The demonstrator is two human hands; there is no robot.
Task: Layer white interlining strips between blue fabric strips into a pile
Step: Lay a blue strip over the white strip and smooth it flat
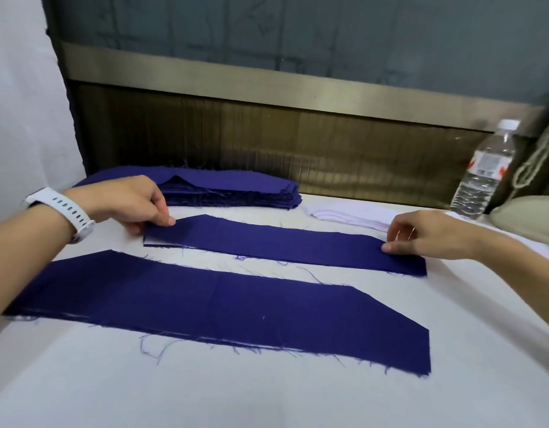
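Looking down from the head: left hand (128,202) and right hand (421,234) each pinch one end of a blue strip (285,245). It lies flat on the table (267,396), its long side running left to right. Lots seems left: the blue stack (236,189) and white stack (350,217) wait behind.

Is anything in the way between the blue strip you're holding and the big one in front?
Nothing visible: the left hand and right hand pinch the held strip; only table with loose threads lies before the nearer strip.
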